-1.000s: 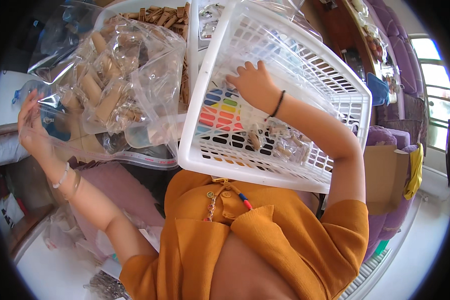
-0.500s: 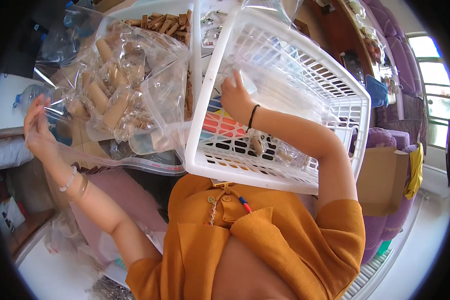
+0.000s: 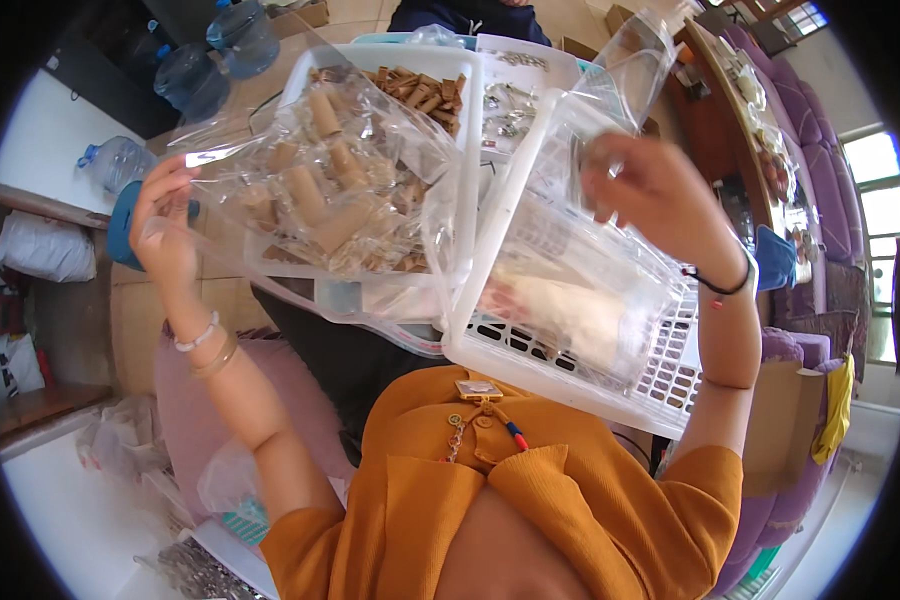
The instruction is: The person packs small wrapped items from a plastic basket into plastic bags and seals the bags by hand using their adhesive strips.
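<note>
At the left, my left hand is closed on the upper edge of a large clear plastic bag. Inside the bag lie several brown cardboard-like rolls, some in small clear wrappers. My right hand is raised over the far right part of a white slatted basket. Motion smears its fingers, so whether they grip anything is unclear. Beneath it, clear plastic packaging lies in the basket, with something pale and reddish showing through.
Behind the bag, a white tub holds small brown pieces. Small metal parts lie in a white tray beside it. Large water bottles stand far left. Another person's dark-clothed lap is at the far edge. An open cardboard box stands right.
My right hand has come up out of the basket and moved right. The plastic packaging now covers more of the basket's floor. My left hand keeps its hold; the view has shifted.
</note>
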Available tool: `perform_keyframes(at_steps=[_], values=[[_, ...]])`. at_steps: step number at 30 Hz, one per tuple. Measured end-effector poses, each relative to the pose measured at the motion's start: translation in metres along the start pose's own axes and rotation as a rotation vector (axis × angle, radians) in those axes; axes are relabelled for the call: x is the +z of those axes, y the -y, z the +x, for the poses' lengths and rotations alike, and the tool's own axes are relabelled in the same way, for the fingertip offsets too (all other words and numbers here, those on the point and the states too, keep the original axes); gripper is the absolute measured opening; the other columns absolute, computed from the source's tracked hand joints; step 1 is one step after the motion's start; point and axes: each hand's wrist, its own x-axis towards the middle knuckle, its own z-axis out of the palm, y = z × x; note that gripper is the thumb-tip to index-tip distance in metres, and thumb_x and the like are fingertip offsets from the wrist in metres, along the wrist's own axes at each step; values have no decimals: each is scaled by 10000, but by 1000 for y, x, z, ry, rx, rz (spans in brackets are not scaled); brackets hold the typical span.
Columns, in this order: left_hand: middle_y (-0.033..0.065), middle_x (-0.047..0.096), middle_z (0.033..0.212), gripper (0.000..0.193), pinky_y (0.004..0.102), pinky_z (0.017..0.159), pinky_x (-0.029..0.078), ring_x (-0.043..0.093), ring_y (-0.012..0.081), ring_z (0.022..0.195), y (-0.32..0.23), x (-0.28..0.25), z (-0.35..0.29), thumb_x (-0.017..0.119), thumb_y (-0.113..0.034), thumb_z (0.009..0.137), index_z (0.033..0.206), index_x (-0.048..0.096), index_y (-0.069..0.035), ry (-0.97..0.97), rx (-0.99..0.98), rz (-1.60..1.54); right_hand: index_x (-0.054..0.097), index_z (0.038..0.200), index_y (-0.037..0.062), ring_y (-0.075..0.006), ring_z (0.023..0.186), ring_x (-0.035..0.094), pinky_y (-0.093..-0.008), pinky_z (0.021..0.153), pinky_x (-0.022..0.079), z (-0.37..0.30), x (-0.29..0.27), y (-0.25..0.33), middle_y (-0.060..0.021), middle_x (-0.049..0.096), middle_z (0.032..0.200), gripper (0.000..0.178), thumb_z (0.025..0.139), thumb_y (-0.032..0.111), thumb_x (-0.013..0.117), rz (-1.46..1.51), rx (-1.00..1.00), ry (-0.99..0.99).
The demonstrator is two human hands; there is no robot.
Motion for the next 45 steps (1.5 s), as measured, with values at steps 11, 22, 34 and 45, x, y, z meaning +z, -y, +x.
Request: perform_keyframes(at_steps=[11, 22, 34, 45], values=[[142, 548, 1064, 123, 258, 822, 446, 565, 180, 906, 8, 19, 18, 466, 75, 814, 884, 558, 32, 45, -33, -65, 552, 873, -31, -122, 591, 559, -216, 473, 416, 9, -6, 84, -88, 587, 777, 246, 809, 205, 576, -30, -346, -279], [219, 522, 1080, 174, 340, 865, 448, 563, 273, 908, 29, 0, 7, 388, -31, 880, 952, 516, 64, 68, 103, -72, 544, 587, -47, -191, 416, 540, -290, 361, 427, -65, 78, -175, -107, 537, 569, 203, 604, 129, 645, -337, 576, 906], [247, 530, 1063, 122, 366, 798, 500, 584, 315, 883, 57, -24, 16, 464, 19, 844, 923, 547, 63, 13, 89, -112, 403, 1201, 23, -284, 760, 603, -360, 632, 483, -118, 129, -206, -162, 601, 756, 559, 706, 176, 614, -128, 441, 898], [255, 525, 1065, 136, 368, 808, 487, 580, 323, 881, 42, -16, 10, 471, 50, 822, 936, 544, 43, -17, 136, 80, 336, 1233, -22, -354, 1043, 481, -388, 887, 388, -99, 139, -194, -268, 483, 1102, 629, 792, 363, 567, -206, 214, 367]])
